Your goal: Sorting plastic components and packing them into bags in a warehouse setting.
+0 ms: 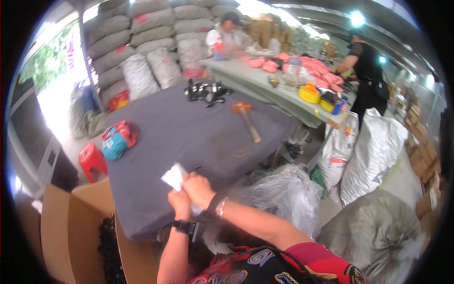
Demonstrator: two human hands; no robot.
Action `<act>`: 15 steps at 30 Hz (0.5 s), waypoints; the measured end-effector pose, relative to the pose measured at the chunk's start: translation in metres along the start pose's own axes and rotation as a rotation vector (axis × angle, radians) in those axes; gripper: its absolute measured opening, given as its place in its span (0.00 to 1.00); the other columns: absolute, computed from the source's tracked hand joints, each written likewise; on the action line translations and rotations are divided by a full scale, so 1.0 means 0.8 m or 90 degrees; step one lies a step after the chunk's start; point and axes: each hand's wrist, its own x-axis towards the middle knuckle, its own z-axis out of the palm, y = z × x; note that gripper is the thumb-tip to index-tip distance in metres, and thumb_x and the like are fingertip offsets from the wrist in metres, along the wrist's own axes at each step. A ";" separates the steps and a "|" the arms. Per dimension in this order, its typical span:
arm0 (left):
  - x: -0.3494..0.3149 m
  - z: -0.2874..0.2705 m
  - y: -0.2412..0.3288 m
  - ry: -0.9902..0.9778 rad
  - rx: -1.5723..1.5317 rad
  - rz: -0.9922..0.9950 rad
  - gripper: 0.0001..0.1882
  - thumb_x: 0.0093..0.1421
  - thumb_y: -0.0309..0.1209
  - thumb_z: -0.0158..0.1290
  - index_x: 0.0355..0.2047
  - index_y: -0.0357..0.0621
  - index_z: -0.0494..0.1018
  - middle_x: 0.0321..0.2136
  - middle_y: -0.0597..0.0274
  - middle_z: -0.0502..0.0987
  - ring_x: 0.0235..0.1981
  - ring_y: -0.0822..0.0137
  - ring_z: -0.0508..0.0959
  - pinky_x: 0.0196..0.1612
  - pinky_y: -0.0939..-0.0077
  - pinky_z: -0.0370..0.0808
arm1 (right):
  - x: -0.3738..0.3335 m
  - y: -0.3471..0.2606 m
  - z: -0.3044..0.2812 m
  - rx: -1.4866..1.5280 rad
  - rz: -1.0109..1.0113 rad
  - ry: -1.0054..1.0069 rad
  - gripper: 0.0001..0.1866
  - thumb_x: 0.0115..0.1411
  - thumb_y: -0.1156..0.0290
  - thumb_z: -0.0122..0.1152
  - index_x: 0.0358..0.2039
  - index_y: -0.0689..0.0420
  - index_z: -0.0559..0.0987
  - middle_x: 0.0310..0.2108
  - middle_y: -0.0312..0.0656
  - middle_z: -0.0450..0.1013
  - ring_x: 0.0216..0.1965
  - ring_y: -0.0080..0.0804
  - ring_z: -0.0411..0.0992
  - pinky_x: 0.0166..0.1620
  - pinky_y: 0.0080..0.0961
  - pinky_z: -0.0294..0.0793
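Observation:
Above the near edge of the dark-covered table [156, 118], my left hand [179, 202] and my right hand [198, 189] are close together. Both are closed on a crumpled white sheet [174, 176], which sticks out beyond the fingers; whether it is paper or thin plastic I cannot tell. A small dark piece [197, 166] lies on the table just past my right hand. Farther off rests a mallet [248, 120] with an orange head and a wooden handle. Several black shiny parts [205, 91] are heaped at the far edge.
Left of the table stand a red stool [92, 161] and an open cardboard box [71, 227] with black pieces inside. A blue-and-red bundle [118, 139] sits on the table's left edge. Clear plastic [283, 199] and sacks [373, 156] crowd the right. Two people work at the long table [236, 75] beyond.

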 end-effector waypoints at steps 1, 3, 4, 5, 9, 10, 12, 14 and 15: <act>-0.007 0.005 0.014 -0.044 -0.025 -0.035 0.08 0.58 0.25 0.51 0.32 0.33 0.77 0.26 0.71 0.75 0.28 0.78 0.69 0.28 0.78 0.69 | -0.003 0.005 0.000 0.021 0.007 -0.002 0.09 0.51 0.73 0.52 0.30 0.65 0.72 0.30 0.54 0.71 0.32 0.49 0.73 0.34 0.39 0.74; -0.014 0.008 0.017 -0.077 -0.103 -0.072 0.09 0.59 0.27 0.50 0.34 0.32 0.74 0.28 0.68 0.75 0.29 0.75 0.71 0.30 0.76 0.70 | -0.010 0.015 -0.001 0.074 -0.006 -0.022 0.11 0.51 0.73 0.52 0.32 0.68 0.73 0.32 0.57 0.69 0.35 0.49 0.72 0.36 0.39 0.73; -0.019 0.008 0.025 -0.100 -0.176 -0.102 0.11 0.60 0.29 0.50 0.36 0.31 0.73 0.30 0.65 0.75 0.30 0.73 0.73 0.31 0.75 0.71 | -0.012 0.018 -0.001 0.108 0.011 -0.047 0.13 0.50 0.73 0.53 0.34 0.69 0.73 0.32 0.57 0.69 0.35 0.50 0.71 0.38 0.40 0.72; -0.021 0.008 0.034 -0.114 -0.178 -0.100 0.11 0.60 0.29 0.50 0.36 0.31 0.73 0.30 0.65 0.75 0.30 0.73 0.73 0.31 0.75 0.71 | -0.015 0.019 0.001 0.137 0.029 -0.042 0.14 0.50 0.73 0.53 0.35 0.69 0.73 0.34 0.57 0.68 0.36 0.51 0.70 0.39 0.41 0.71; -0.032 -0.002 0.071 -0.153 -0.358 -0.203 0.17 0.61 0.34 0.48 0.41 0.28 0.69 0.36 0.59 0.75 0.34 0.70 0.75 0.37 0.74 0.72 | -0.032 0.011 -0.006 0.197 0.030 -0.003 0.16 0.49 0.73 0.52 0.38 0.68 0.73 0.36 0.54 0.67 0.41 0.51 0.67 0.43 0.41 0.69; -0.035 0.004 0.080 -0.187 -0.406 -0.220 0.18 0.62 0.36 0.47 0.42 0.30 0.69 0.36 0.59 0.75 0.34 0.69 0.75 0.37 0.74 0.72 | -0.035 0.017 -0.013 0.176 0.029 0.005 0.17 0.48 0.72 0.51 0.39 0.66 0.73 0.37 0.53 0.67 0.43 0.51 0.66 0.43 0.40 0.69; -0.029 0.013 0.059 -0.201 -0.451 -0.225 0.15 0.61 0.35 0.48 0.39 0.33 0.71 0.34 0.60 0.75 0.33 0.69 0.75 0.38 0.75 0.72 | -0.038 0.015 -0.023 0.155 -0.026 0.027 0.16 0.47 0.73 0.51 0.37 0.67 0.73 0.37 0.53 0.67 0.43 0.50 0.66 0.43 0.39 0.68; -0.025 0.007 0.053 -0.230 -0.479 -0.252 0.11 0.60 0.33 0.50 0.38 0.38 0.70 0.33 0.62 0.74 0.34 0.68 0.74 0.39 0.72 0.72 | -0.042 0.005 -0.037 0.084 -0.086 -0.055 0.14 0.47 0.74 0.51 0.34 0.69 0.73 0.37 0.54 0.67 0.42 0.49 0.66 0.43 0.38 0.68; -0.025 0.002 0.060 -0.211 -0.499 -0.307 0.11 0.59 0.31 0.51 0.38 0.38 0.69 0.32 0.62 0.74 0.32 0.67 0.74 0.39 0.69 0.73 | -0.047 0.001 -0.038 0.097 -0.120 -0.008 0.12 0.47 0.75 0.50 0.31 0.70 0.73 0.37 0.55 0.67 0.41 0.48 0.66 0.43 0.38 0.69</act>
